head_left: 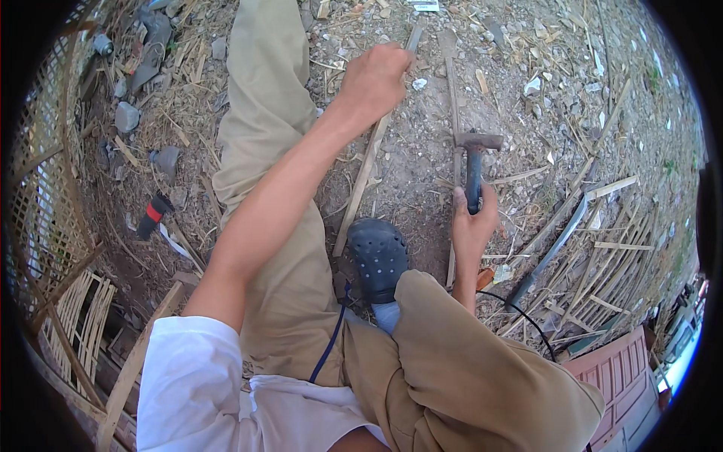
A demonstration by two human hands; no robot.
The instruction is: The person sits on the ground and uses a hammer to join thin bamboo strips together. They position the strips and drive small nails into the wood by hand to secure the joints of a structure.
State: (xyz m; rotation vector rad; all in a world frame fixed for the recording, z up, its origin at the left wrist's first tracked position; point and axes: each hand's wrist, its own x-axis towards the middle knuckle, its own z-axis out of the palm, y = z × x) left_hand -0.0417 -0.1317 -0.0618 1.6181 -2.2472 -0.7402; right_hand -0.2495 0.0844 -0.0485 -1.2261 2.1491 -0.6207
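My left hand [380,79] is closed in a fist over a long, thin wooden strip [364,175], which shows above and below the fingers. The strip's near end lies beside my dark perforated clog [378,256]. In my right hand [474,226] is a hammer [473,169], gripped near the lower end of its dark handle, with its rusty head pointing away from me. A second long strip [450,90] runs along the ground just left of the hammer, passing partly behind its head and my right hand.
At the right lie a long blade with a dark handle [550,252] and many split strips [602,282]. A black and red object [154,217] rests at left, near a woven lattice [45,151]. Stones and dry scraps litter the ground. A reddish panel [614,377] stands at lower right.
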